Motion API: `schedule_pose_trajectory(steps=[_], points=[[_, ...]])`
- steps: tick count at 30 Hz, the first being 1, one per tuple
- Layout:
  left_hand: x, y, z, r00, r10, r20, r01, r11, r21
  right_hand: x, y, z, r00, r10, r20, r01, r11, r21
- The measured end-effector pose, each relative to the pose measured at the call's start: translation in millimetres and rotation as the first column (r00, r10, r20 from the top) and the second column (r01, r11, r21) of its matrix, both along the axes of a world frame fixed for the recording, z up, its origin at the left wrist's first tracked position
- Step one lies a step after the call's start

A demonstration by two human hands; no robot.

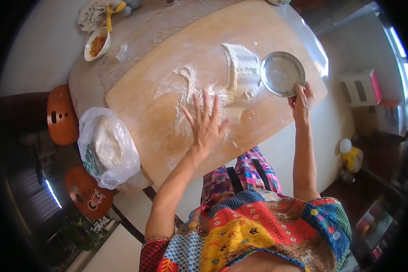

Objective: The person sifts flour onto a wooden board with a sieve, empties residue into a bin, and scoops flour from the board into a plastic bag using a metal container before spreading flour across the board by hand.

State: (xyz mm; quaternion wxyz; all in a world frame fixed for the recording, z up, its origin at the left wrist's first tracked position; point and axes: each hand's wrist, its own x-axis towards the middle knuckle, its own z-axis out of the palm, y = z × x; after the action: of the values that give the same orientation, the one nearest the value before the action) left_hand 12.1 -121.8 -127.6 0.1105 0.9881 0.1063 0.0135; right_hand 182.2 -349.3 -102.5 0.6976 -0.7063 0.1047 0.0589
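My left hand is spread, palm down, over the wooden board, its fingertips at the edge of a patch of scattered flour. Nothing is in it. My right hand grips the rim of a round metal bowl at the board's right side, fingers at the lower right of the rim. The inside of the bowl looks dusted with white. Between the two hands, a thicker bank of flour lies just left of the bowl.
A plastic bag of flour rests by the board's left edge. Farther back on the patterned tablecloth are a white bowl of food and a yellow-handled item. Orange chairs stand at the left.
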Motion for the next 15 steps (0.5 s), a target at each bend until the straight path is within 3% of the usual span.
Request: schedule_pose_trajectory(steps=[3,6,8,12,15], points=[[-31,-37,-18,0.994,-0.101,-0.038,0.095,0.985,-0.142,-5,-2,2,1.000,-0.005,-0.001,0.005,1.000,-0.006],[-44,-69,-34,0.991,-0.126,0.053,0.136,0.948,-0.289,-11,-2,6,1.000,-0.023,-0.001,0.023,1.000,-0.001],[-40,-76,-42,0.985,-0.170,-0.042,0.160,0.970,-0.182,-13,-1,7,0.999,-0.043,-0.002,0.043,0.999,-0.001],[7,-52,-47,0.994,-0.055,0.096,0.060,0.997,-0.050,-12,-3,0,1.000,-0.029,0.006,0.029,0.999,-0.028],[41,-28,-43,0.996,-0.016,0.089,0.016,1.000,0.003,-1,-5,-6,0.999,0.021,0.037,-0.018,0.996,-0.084]])
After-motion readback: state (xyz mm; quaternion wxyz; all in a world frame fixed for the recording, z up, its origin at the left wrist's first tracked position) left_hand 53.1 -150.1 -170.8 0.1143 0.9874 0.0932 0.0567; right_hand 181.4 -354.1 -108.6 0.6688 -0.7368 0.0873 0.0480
